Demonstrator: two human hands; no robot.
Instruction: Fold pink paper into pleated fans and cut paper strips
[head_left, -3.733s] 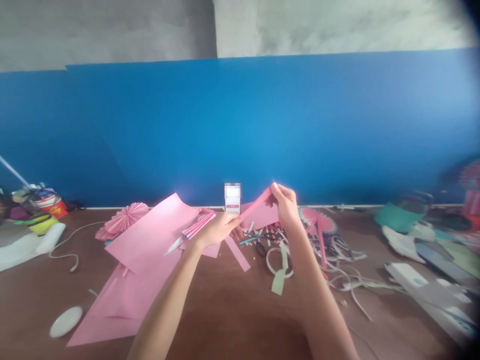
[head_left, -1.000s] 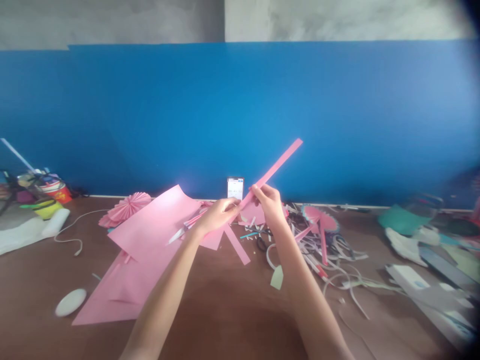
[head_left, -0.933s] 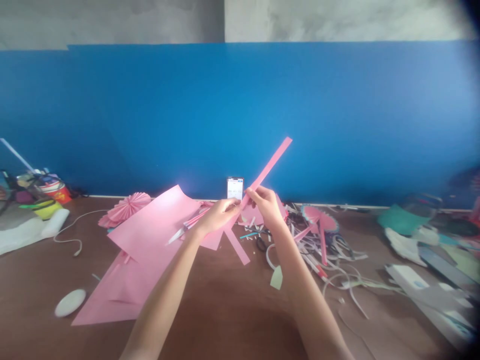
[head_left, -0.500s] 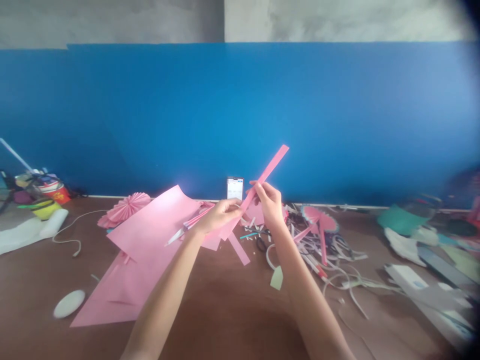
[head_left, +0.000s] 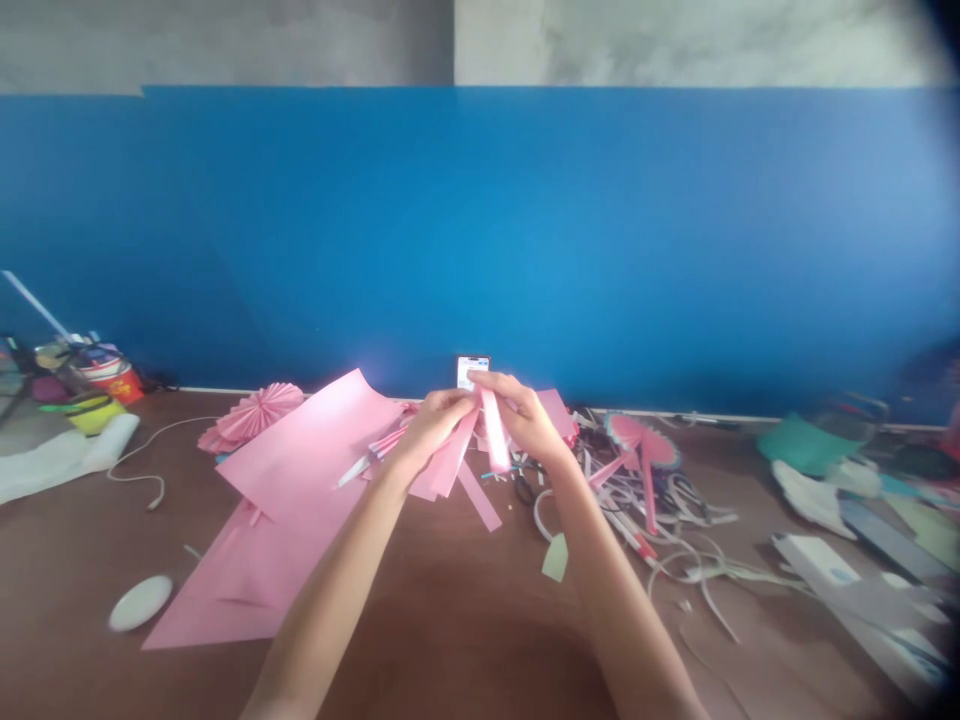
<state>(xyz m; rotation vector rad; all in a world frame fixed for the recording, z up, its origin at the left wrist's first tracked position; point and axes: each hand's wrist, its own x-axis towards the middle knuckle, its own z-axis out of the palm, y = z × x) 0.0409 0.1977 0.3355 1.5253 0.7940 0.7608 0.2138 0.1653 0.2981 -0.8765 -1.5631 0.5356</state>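
Between my hands a pink paper strip is bent over, its one length hanging down and the other running toward the lower left. My left hand pinches the strip near the bend. Fingers of my right hand are closed on it from the other side; their tips partly hide the bend. Below lies a loose pink strip on the table. Large pink paper sheets spread to the left of my forearm, and scissors lie partly covered beneath my right hand.
A phone leans against the blue wall. Pleated pink paper fans lie at the back left. Another pleated piece rests on tangled white strips to the right. A white oval object sits at the front left.
The strip's upper end, which pointed up to the right, is now folded over and hangs down. My right hand has moved slightly left and down, closer to my left hand.
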